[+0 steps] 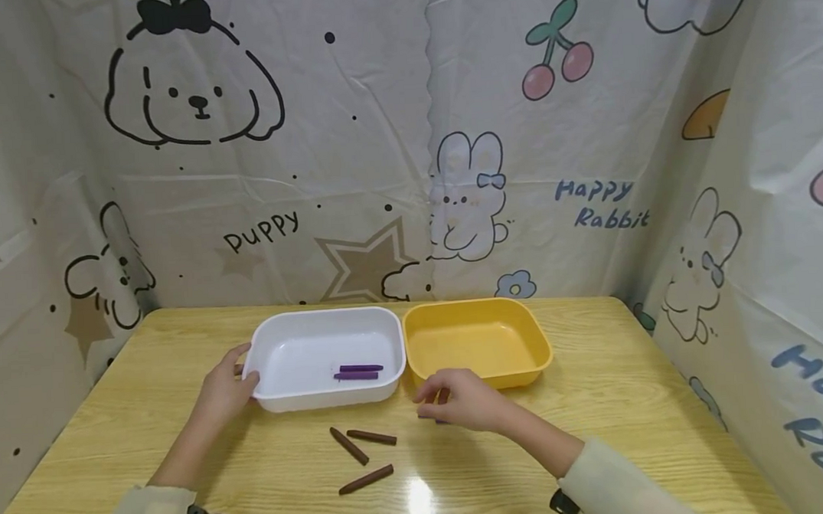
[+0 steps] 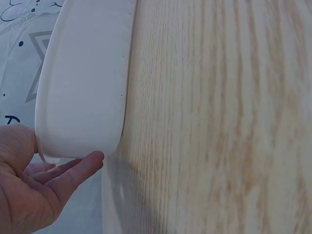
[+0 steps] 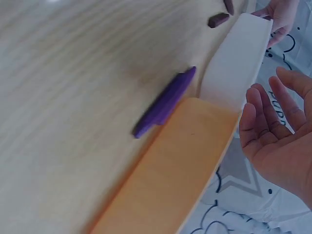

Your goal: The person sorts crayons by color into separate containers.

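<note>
My left hand (image 1: pixel 222 386) grips the left end of a white plastic tub (image 1: pixel 307 399), thumb at the rim and fingers against the end wall. Two purple crayons (image 1: pixel 358 376) lie inside that tub. My right hand (image 1: pixel 464 399) hovers by the front of a yellow plastic tub (image 1: pixel 520 376), its fingers loosely bent with nothing between them. Below it on the table, a pair of purple crayons (image 3: pixel 163 105) lies side by side, mostly covered by the hand in the head view. Three brown crayons (image 1: pixel 366 480) are scattered in front of the white tub.
Both tubs stand side by side on a wood-grain table (image 1: pixel 276 477), toward its back edge. A printed cloth (image 1: pixel 352 160) with cartoon animals hangs behind the table and along both sides.
</note>
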Tool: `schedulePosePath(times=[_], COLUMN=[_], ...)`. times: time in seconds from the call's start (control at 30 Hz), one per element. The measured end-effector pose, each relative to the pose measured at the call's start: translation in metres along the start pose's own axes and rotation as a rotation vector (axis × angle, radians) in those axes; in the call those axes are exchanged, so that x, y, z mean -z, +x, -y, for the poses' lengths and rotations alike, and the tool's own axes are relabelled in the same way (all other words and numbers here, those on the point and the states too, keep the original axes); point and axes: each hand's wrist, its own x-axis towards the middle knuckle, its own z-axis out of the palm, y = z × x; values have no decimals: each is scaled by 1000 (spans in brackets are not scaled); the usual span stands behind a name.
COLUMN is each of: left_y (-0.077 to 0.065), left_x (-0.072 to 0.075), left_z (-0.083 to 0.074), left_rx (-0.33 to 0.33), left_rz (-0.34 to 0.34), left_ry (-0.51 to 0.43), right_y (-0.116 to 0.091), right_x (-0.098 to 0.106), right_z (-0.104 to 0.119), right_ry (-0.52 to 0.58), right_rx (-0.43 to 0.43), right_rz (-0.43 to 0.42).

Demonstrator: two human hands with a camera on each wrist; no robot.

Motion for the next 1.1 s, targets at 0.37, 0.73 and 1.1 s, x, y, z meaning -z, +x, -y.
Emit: schedulePosePath(times=[0.37,0.73,1.1], left_y=[-1,-1,-1], left_x=[1,1,1], left_z=[-1,-2,-2], left_rx=[1,17,16], left_rz=[1,8,4], left_ry=[-3,9,-4], right_y=[-23,-32,-31], right_x=[-7,-11,-14], right_z=[-37,-67,-76], right_ry=[5,-115,-189], right_rx=[-4,-47,-77], right_rz=[-67,-173,-180])
